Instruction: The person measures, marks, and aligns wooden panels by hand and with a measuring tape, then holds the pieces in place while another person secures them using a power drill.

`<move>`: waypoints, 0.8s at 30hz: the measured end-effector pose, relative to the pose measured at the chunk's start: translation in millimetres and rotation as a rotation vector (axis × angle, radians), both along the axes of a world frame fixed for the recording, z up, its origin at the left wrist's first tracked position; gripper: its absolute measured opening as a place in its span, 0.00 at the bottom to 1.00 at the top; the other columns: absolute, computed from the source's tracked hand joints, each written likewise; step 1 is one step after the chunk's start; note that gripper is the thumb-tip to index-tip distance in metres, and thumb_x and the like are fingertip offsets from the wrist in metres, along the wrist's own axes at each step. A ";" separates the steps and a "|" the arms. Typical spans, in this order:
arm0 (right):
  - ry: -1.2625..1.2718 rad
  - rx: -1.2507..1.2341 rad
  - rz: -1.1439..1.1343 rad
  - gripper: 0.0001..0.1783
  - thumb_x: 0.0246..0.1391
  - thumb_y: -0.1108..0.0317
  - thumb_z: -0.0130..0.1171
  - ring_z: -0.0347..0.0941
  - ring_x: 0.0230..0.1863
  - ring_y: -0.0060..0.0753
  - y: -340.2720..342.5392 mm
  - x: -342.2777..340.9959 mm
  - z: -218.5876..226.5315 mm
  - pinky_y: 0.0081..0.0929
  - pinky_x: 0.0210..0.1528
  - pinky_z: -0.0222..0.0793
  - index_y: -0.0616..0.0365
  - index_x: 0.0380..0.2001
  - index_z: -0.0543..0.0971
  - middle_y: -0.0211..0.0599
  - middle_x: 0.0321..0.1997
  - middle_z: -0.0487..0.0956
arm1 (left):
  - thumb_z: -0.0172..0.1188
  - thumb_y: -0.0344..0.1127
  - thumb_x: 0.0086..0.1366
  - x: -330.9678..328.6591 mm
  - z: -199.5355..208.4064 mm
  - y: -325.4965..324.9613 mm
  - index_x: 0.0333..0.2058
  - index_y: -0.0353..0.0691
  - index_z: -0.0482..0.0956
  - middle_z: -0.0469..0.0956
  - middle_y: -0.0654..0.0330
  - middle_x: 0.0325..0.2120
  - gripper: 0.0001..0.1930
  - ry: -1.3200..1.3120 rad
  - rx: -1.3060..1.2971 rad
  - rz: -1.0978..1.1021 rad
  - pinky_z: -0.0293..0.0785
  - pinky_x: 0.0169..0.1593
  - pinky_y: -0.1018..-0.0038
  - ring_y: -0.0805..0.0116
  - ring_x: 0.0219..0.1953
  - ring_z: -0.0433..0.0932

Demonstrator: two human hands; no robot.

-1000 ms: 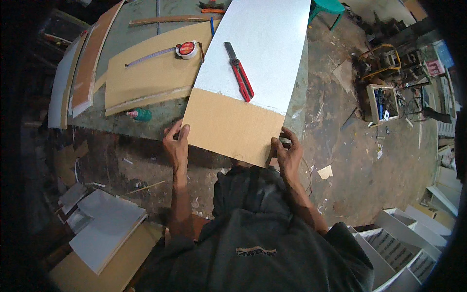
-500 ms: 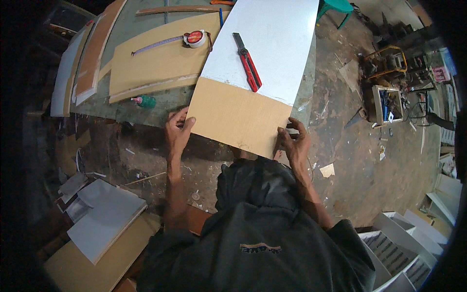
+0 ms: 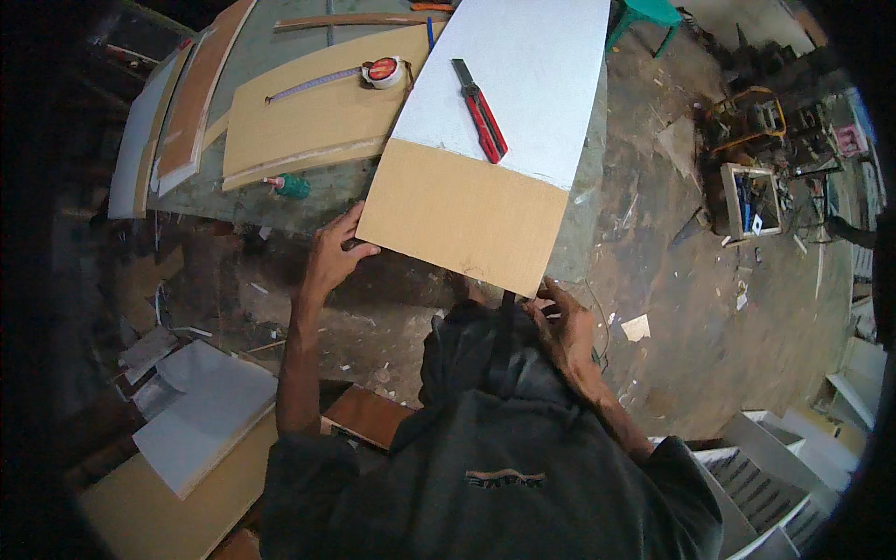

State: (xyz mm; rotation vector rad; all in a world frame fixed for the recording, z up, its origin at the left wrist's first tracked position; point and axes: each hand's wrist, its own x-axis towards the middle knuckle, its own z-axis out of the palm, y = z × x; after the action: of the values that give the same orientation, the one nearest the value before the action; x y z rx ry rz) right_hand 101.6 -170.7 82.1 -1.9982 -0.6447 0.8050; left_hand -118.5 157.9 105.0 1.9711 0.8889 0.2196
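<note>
A long board lies on the workbench, its far part a white surface [image 3: 523, 84] and its near end a bare tan section [image 3: 462, 215] overhanging the bench's front edge. My left hand [image 3: 334, 254] grips the near left corner, fingers along the side and thumb by the front edge. At the near right corner my right hand [image 3: 567, 327] has its fingers curled together; whether they pinch the board or something small is hidden. A red utility knife [image 3: 485, 123] with its blade out rests on the white part.
Left of the board, a tape measure [image 3: 381, 73] with its blade pulled out lies on a tan panel [image 3: 317, 112]. A small green bottle [image 3: 293, 187] lies nearby. A green stool [image 3: 644, 19] and a tool crate [image 3: 752, 201] stand right. White-topped panels [image 3: 205, 411] lie lower left.
My right hand has moved down from the board's right side to its near corner. The left hand has slid slightly down and outward at its corner.
</note>
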 end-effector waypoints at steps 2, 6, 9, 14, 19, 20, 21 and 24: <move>-0.265 -0.130 0.130 0.30 0.54 0.65 0.68 0.83 0.34 0.37 3.7 -4.8 -5.4 0.32 0.37 0.78 0.57 0.60 0.74 0.46 0.41 0.84 | 0.70 0.20 0.51 3.2 7.0 0.7 0.64 0.39 0.68 0.75 0.48 0.57 0.40 0.023 -0.018 -0.005 0.77 0.58 0.67 0.62 0.56 0.78; -0.310 -0.227 0.061 0.26 0.52 0.64 0.68 0.83 0.32 0.43 10.9 -15.6 -3.5 0.36 0.35 0.77 0.50 0.56 0.78 0.45 0.39 0.83 | 0.69 0.19 0.51 8.1 14.1 0.7 0.63 0.38 0.69 0.78 0.49 0.54 0.38 0.070 -0.023 0.001 0.78 0.56 0.67 0.64 0.52 0.80; -0.395 -0.108 0.063 0.21 0.57 0.59 0.62 0.81 0.32 0.55 15.4 -18.4 -3.4 0.46 0.34 0.76 0.56 0.51 0.77 0.51 0.34 0.82 | 0.69 0.20 0.52 10.6 13.5 1.8 0.62 0.38 0.70 0.79 0.49 0.52 0.37 0.090 -0.030 0.013 0.79 0.55 0.67 0.64 0.50 0.81; -0.494 -0.162 0.051 0.14 0.56 0.65 0.63 0.81 0.32 0.49 18.3 -25.2 -11.7 0.41 0.32 0.75 0.54 0.45 0.79 0.44 0.34 0.83 | 0.70 0.20 0.51 6.1 -0.9 5.6 0.60 0.37 0.73 0.81 0.50 0.50 0.35 0.058 -0.057 0.012 0.80 0.53 0.68 0.65 0.48 0.82; -0.449 -0.161 0.037 0.13 0.57 0.66 0.62 0.81 0.33 0.50 13.8 -21.4 -28.7 0.41 0.33 0.75 0.55 0.45 0.79 0.45 0.35 0.83 | 0.71 0.21 0.50 7.2 -14.1 5.9 0.59 0.37 0.74 0.81 0.49 0.48 0.34 0.032 0.041 -0.014 0.81 0.51 0.68 0.62 0.47 0.82; -0.492 -0.174 0.043 0.13 0.57 0.66 0.62 0.81 0.34 0.50 12.6 -21.6 -30.4 0.41 0.33 0.75 0.55 0.45 0.79 0.46 0.35 0.83 | 0.71 0.21 0.50 7.0 -16.1 5.2 0.59 0.37 0.74 0.81 0.49 0.48 0.34 0.026 0.036 -0.012 0.81 0.51 0.68 0.62 0.47 0.82; -0.496 -0.178 0.046 0.13 0.57 0.66 0.62 0.81 0.34 0.50 11.2 -21.0 -32.5 0.41 0.33 0.75 0.55 0.45 0.79 0.46 0.35 0.83 | 0.71 0.21 0.49 7.3 -18.1 4.5 0.59 0.36 0.74 0.81 0.49 0.48 0.34 0.012 0.006 -0.006 0.82 0.50 0.68 0.62 0.47 0.83; -0.509 -0.135 -0.006 0.16 0.56 0.66 0.63 0.81 0.34 0.50 8.2 -22.1 -40.3 0.41 0.33 0.76 0.54 0.48 0.79 0.46 0.35 0.83 | 0.72 0.21 0.49 3.2 -26.8 8.2 0.58 0.36 0.75 0.81 0.50 0.48 0.34 0.016 -0.041 0.011 0.82 0.50 0.68 0.62 0.46 0.83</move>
State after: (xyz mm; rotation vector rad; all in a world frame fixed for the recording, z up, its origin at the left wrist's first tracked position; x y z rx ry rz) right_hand 79.5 -162.5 41.8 -2.3488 -0.8880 0.3355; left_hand -115.3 166.1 78.2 1.9333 0.9080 0.1904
